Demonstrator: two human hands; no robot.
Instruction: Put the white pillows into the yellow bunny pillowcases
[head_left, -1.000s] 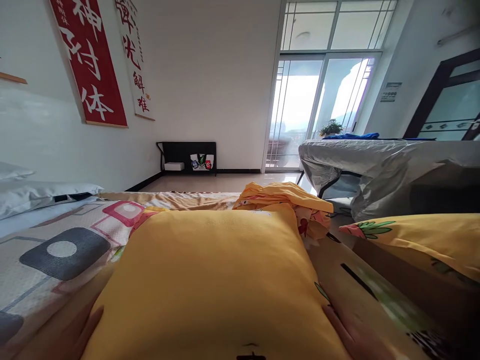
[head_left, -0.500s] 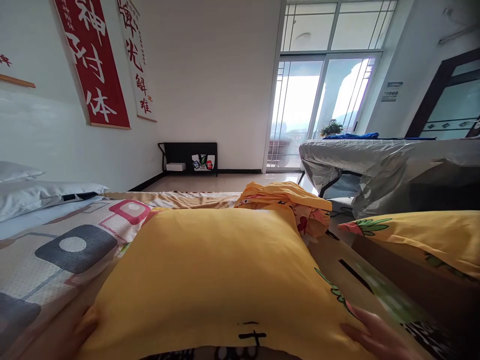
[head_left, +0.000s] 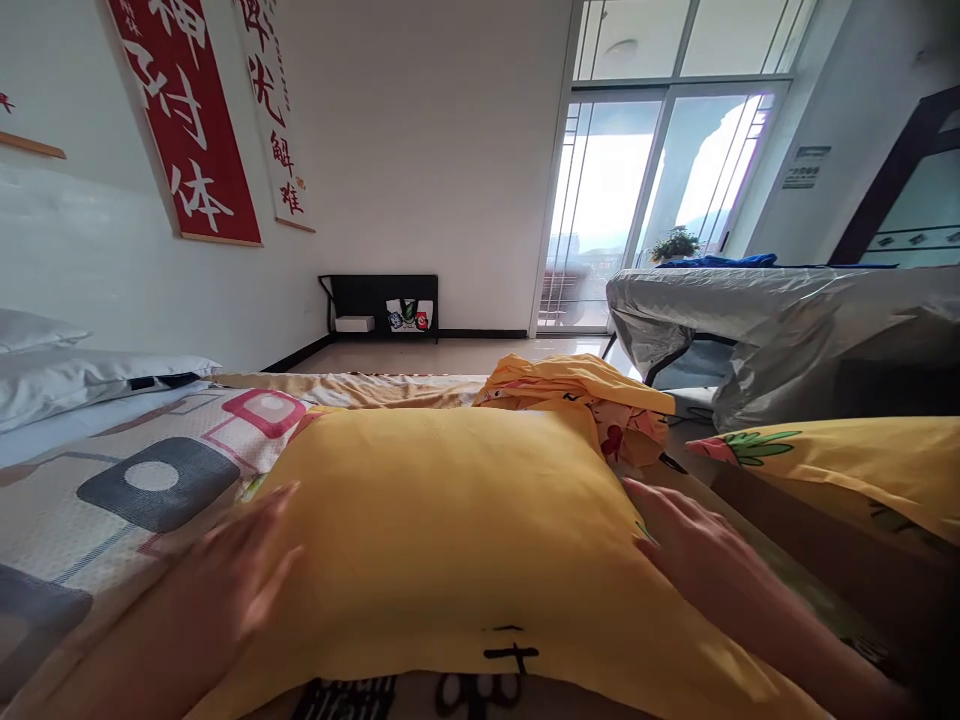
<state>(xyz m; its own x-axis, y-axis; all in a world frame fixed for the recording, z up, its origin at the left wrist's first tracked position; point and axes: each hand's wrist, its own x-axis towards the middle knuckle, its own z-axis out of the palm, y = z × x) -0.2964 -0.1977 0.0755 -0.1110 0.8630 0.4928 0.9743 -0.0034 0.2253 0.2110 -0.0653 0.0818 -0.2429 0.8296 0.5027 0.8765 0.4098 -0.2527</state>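
Note:
A plump yellow pillow [head_left: 450, 520] lies flat in front of me, with a small black print near its front edge. Beside its left side is my left hand [head_left: 244, 570], fingers stretched out and apart, somewhat blurred. My right hand [head_left: 682, 515] rests against the pillow's right edge with its fingers extended. Neither hand grips anything. Just behind the pillow sits a crumpled yellow cloth [head_left: 577, 385] with a pink and red print.
A patterned mattress [head_left: 165, 480] and white pillows [head_left: 97, 385] lie to the left. Another yellow pillow [head_left: 862, 460] sits at right. Behind it stands a plastic-covered table [head_left: 750, 300]. A low black shelf [head_left: 382, 290] is against the far wall.
Both hands have moved forward from the pillow's near corners to its sides, and their fingers have opened. The pillow lies in about the same place.

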